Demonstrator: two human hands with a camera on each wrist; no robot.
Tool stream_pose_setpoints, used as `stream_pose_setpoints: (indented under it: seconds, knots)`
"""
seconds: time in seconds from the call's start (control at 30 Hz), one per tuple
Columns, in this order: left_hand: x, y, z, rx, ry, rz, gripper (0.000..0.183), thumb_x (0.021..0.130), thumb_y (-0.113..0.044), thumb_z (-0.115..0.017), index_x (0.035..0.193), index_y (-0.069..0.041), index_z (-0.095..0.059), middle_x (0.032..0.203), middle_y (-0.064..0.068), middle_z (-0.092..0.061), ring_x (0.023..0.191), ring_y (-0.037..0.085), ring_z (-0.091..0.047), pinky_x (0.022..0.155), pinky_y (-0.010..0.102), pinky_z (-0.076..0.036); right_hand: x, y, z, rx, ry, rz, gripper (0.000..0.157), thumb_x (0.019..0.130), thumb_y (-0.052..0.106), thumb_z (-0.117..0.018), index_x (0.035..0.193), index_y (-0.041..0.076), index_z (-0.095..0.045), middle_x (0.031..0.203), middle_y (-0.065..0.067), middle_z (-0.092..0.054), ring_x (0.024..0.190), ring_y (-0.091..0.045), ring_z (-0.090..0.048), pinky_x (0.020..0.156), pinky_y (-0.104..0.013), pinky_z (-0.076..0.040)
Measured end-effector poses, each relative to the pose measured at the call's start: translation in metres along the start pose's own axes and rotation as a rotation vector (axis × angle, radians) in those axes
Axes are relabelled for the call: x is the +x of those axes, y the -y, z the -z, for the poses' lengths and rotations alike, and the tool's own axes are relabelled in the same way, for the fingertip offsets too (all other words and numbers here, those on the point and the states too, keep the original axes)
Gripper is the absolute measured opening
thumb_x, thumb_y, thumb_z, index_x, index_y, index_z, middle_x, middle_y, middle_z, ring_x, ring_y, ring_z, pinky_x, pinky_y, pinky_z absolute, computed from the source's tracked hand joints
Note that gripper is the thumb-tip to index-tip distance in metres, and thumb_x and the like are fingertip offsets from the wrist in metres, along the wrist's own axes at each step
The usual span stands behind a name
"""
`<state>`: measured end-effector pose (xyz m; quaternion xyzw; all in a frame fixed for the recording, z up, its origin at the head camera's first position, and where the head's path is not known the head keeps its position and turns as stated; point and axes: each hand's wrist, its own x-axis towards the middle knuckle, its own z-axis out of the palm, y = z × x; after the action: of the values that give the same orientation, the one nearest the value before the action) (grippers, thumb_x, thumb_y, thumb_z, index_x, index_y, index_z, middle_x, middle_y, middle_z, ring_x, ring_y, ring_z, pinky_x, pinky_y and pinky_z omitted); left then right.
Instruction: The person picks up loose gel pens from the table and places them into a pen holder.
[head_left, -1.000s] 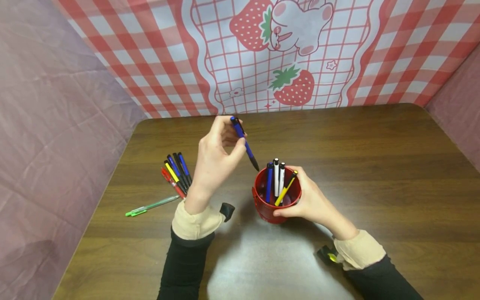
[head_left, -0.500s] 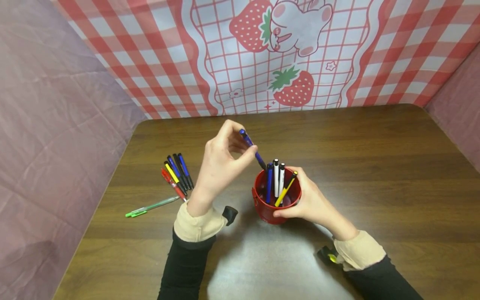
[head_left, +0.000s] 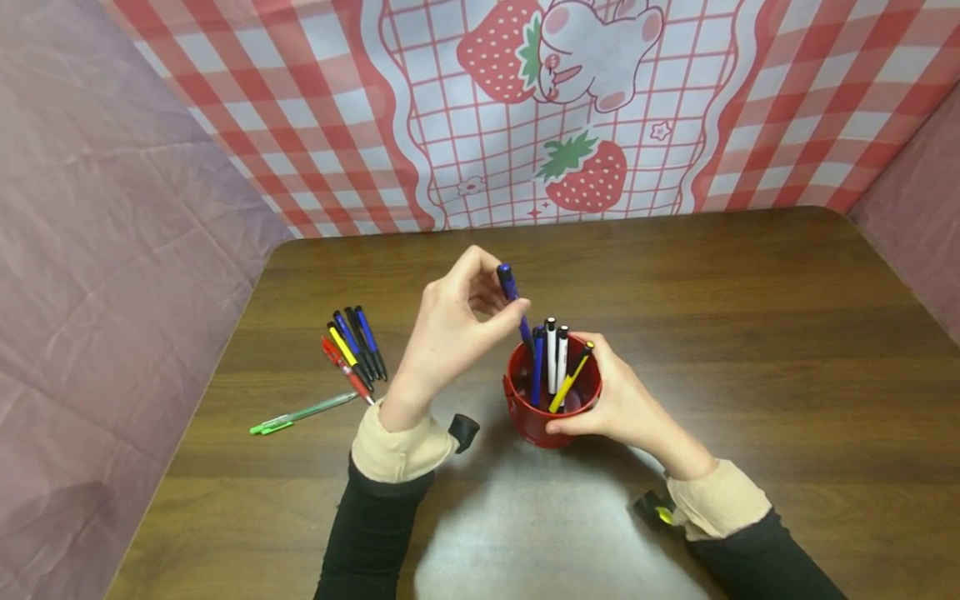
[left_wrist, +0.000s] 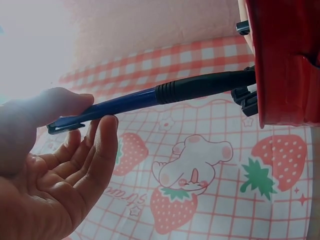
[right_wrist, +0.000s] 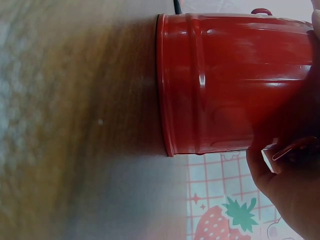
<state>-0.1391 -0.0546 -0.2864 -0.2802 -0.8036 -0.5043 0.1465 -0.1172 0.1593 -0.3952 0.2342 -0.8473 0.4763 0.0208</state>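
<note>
My left hand (head_left: 457,329) pinches a blue pen (left_wrist: 130,101) near its clip end, between thumb and fingers. The black grip end of this pen points down into a red bucket (head_left: 542,429), its tip hidden behind the rim in the left wrist view. Inside the bucket stand another blue pen (head_left: 537,367), two white pens (head_left: 552,354) and a leaning yellow pen (head_left: 567,387). My right hand (head_left: 618,396) holds the bucket at its right side, thumb on the near wall. The right wrist view shows the bucket standing upright on the table.
Left of my left hand, several pens lie on the wooden table (head_left: 750,350): a yellow pen (head_left: 344,343), blue and black ones, a red pen (head_left: 347,367) and a clear green pen (head_left: 303,414). A checked strawberry cloth (head_left: 300,108) hangs behind the table.
My left hand has moved right and slightly down. The blue pen in it has gone from outside the bucket to having its lower end inside the rim. My right hand stays put.
</note>
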Motion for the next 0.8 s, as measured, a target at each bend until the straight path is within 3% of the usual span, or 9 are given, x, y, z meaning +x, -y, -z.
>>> stream_pose_setpoints:
  seconds: [0.3,0.63,0.8]
  knots:
    - [0.0003,0.0016,-0.0018,0.075,0.042,0.016,0.02,0.081,-0.014,-0.067,0.091,-0.007,-0.051,0.075,0.001,-0.062,0.065,0.006,-0.055,0.059,0.02,-0.049,0.0002,-0.0018,-0.0003,0.025,0.003,-0.009,0.096,0.052,0.031,-0.088,0.128,0.008,-0.033,0.117,-0.003,-0.053,0.101,-0.013,-0.054,0.084,-0.037,-0.049]
    - [0.0009,0.0018,-0.0041,0.034,0.092,0.076,0.015,0.09,-0.025,-0.055,0.087,-0.01,-0.055,0.073,0.0,-0.059,0.061,0.007,-0.058,0.053,0.023,-0.048,-0.0001,-0.0011,-0.0004,0.06,0.012,-0.015,0.095,0.054,0.029,-0.087,0.129,0.01,-0.032,0.119,-0.003,-0.053,0.102,-0.014,-0.054,0.085,-0.037,-0.049]
    - [0.0019,0.0018,-0.0052,0.076,0.104,0.073,0.015,0.09,-0.025,-0.055,0.085,-0.011,-0.057,0.075,-0.001,-0.059,0.063,0.009,-0.058,0.056,0.022,-0.047,0.0,-0.0013,0.0,0.056,0.009,-0.014,0.096,0.053,0.031,-0.087,0.129,0.01,-0.033,0.119,-0.003,-0.053,0.102,-0.014,-0.053,0.085,-0.039,-0.048]
